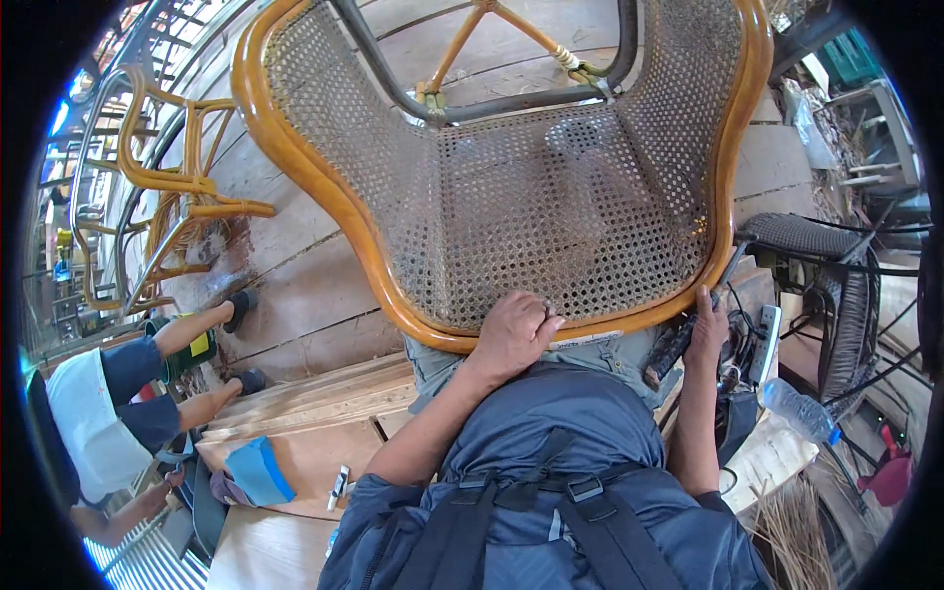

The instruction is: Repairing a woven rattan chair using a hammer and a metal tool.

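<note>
A rattan chair [285, 147] with a glossy orange-brown rim and a woven cane mesh [551, 236] lies across my lap, its curved edge toward me. My left hand [513, 336] bends over the near rim, fingers curled and pressed down on the mesh. Whatever is pinched between its thumb and forefinger is too small to tell. At the near right corner, my right hand [706, 329] grips the rim with the thumb on top. Its other fingers are partly hidden. Just left of that hand, a dark tool-like object [669, 352] shows below the rim.
A bench of pale boards [295, 393] lies to the left, with a blue cloth-like item [261, 470] on it. Another person [98, 423] sits far left near rattan frames [187, 197]. At right are a power strip [766, 342], a plastic bottle [801, 411] and a dark woven chair [826, 265].
</note>
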`<state>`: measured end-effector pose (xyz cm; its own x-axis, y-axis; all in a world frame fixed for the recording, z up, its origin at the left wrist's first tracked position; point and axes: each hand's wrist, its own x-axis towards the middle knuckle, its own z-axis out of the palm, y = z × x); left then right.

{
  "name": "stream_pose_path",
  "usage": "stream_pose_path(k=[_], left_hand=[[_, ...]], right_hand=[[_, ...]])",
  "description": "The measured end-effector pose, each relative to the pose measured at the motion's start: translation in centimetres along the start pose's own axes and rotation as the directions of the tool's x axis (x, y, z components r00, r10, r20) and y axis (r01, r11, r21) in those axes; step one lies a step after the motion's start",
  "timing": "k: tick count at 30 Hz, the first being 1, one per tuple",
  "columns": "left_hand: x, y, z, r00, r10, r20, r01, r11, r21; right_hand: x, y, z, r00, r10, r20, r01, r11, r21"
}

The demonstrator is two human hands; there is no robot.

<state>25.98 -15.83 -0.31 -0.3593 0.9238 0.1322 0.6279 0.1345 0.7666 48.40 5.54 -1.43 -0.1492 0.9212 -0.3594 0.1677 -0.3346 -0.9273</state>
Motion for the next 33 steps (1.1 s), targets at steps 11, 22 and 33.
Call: stream_pose_path(k=[11, 22, 33], left_hand=[[6.2, -1.6, -0.5, 0.981, -0.196, 0.013, 0.196, 0.976, -0.097], [9.3, -4.6, 1.9, 0.920, -0.353, -0.172, 0.327, 0.931, -0.165], [10.2, -4.0, 1.5, 0.890, -0.445, -0.099, 0.412, 0.879, -0.240]], right_hand=[[0.1, 0.5, -0.3, 0.999, -0.012, -0.046, 0.010, 0.999, -0.041], [0.0, 0.7, -0.3, 1.000, 0.015, -0.003, -0.015, 0.999, -0.032], [0.7, 1.3, -0.8, 1.000, -0.008, 0.021, 0.010, 0.998, -0.069]])
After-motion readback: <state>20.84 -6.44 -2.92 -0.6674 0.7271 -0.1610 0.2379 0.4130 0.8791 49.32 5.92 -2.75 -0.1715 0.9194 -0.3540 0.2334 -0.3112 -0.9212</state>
